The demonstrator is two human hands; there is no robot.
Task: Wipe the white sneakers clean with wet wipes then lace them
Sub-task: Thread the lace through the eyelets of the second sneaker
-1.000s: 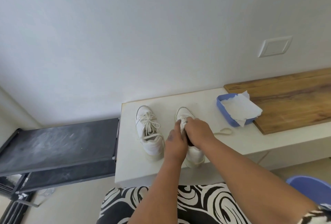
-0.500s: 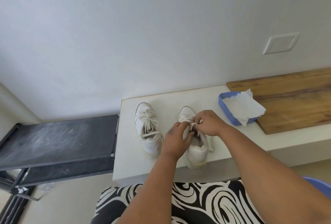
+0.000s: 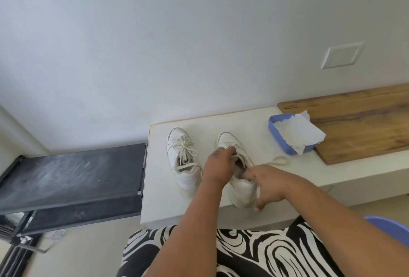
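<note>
Sneakers, two, stand side by side on the white table, toes toward the wall: the left sneaker is already laced and tied, the right sneaker is the one I am threading. My left hand has its fingers pinched together on the lace at the eyelets; my right hand rests at the heel collar, fingers loosely spread, gripping nothing I can make out. A loose end of lace trails on the table beyond it. Farther right sits the blue tray of wipes, part-way onto the wooden board. Risk, as I judge it: the shoe's heel stands near the table edge, so a hard tug on the lace could drag it off.
</note>
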